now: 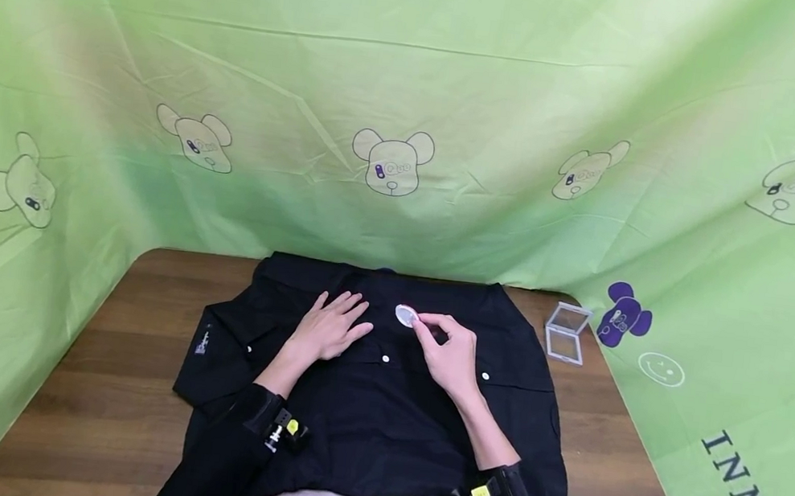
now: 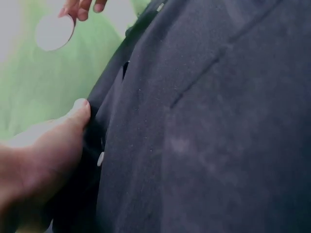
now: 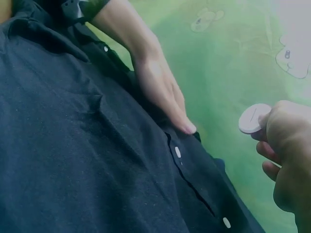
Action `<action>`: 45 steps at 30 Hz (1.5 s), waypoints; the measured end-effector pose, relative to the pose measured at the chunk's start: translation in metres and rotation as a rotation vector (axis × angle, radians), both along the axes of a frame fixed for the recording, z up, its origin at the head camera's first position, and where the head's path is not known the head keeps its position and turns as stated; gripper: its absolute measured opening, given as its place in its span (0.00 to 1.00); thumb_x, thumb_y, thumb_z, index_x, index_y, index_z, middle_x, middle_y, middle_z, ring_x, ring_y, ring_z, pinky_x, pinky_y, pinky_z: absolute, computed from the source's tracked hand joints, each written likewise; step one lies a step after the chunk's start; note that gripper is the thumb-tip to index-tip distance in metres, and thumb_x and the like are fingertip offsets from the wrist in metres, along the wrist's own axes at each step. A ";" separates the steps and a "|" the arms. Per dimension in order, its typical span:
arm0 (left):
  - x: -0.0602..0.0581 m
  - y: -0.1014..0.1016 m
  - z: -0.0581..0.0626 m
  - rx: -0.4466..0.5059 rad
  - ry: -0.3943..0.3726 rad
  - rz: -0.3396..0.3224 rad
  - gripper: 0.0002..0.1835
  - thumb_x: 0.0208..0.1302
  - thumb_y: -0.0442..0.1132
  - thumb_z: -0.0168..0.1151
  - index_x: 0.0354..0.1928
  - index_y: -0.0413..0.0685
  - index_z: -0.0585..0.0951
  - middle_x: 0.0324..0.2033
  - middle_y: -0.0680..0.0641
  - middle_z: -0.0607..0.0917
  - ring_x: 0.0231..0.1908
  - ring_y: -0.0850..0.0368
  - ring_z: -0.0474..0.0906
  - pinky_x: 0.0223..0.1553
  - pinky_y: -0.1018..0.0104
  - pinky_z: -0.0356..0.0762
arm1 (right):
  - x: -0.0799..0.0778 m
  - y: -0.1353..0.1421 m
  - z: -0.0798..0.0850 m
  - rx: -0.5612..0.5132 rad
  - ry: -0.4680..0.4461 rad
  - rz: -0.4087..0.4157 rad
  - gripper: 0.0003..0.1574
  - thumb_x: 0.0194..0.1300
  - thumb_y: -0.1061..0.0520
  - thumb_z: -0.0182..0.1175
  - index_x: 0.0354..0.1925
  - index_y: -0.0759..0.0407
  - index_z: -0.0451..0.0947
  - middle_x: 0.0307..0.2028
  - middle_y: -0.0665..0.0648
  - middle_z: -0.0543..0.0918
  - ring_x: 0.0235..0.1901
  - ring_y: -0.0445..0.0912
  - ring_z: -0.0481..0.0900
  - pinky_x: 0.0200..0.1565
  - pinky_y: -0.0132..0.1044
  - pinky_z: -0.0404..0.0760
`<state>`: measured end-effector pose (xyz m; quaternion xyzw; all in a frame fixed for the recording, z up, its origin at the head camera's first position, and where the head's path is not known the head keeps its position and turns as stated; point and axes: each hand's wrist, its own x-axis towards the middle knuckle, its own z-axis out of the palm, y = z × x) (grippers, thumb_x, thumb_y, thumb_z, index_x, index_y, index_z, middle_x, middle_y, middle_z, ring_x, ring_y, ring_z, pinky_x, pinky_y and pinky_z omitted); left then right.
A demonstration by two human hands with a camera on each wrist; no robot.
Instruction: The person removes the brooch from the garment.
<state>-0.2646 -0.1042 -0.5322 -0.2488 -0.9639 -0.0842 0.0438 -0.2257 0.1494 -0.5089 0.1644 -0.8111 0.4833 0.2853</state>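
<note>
A black shirt (image 1: 364, 430) with white buttons lies spread over the wooden table. My left hand (image 1: 331, 328) rests on its upper left part, palm down with the fingers spread. Between thumb and fingers, my right hand (image 1: 450, 355) pinches a small round white disc (image 1: 406, 315), held above the cloth to the right of the left hand. Its pale flat face shows in the right wrist view, where the disc (image 3: 253, 119) stands out past the thumb. A white button (image 1: 386, 358) lies on the shirt between both hands.
An open hinged clear case (image 1: 566, 333) lies at the table's right back, beside the shirt. One folded sleeve (image 1: 212, 350) with a small printed mark reaches out to the left. Green printed curtain (image 1: 401, 79) closes off the back and both sides of the table (image 1: 114, 380).
</note>
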 end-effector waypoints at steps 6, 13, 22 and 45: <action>-0.006 0.006 -0.006 -0.038 -0.095 0.060 0.38 0.79 0.68 0.33 0.80 0.56 0.65 0.79 0.47 0.58 0.76 0.48 0.49 0.74 0.36 0.42 | 0.002 -0.003 -0.002 -0.007 -0.014 0.011 0.05 0.61 0.58 0.75 0.36 0.59 0.92 0.28 0.52 0.89 0.27 0.41 0.80 0.30 0.48 0.80; 0.001 0.012 -0.006 -0.025 -0.131 0.114 0.38 0.79 0.66 0.38 0.82 0.56 0.61 0.80 0.48 0.54 0.77 0.48 0.44 0.73 0.35 0.41 | 0.002 -0.001 -0.003 -0.003 -0.023 0.003 0.05 0.60 0.59 0.75 0.36 0.59 0.92 0.28 0.52 0.89 0.27 0.42 0.81 0.30 0.44 0.80; 0.001 0.012 -0.018 0.010 -0.051 0.138 0.41 0.76 0.71 0.36 0.82 0.58 0.60 0.80 0.47 0.56 0.77 0.46 0.44 0.73 0.34 0.43 | 0.001 0.002 -0.002 -0.018 -0.031 0.011 0.05 0.61 0.58 0.75 0.36 0.58 0.92 0.28 0.52 0.89 0.26 0.42 0.81 0.30 0.28 0.76; 0.039 0.025 0.060 1.012 0.141 -0.171 0.20 0.71 0.40 0.66 0.63 0.47 0.82 0.53 0.49 0.87 0.52 0.59 0.81 0.48 0.48 0.81 | 0.021 -0.013 0.081 -0.102 -0.046 0.197 0.06 0.60 0.70 0.71 0.38 0.71 0.88 0.33 0.63 0.90 0.33 0.47 0.84 0.39 0.23 0.78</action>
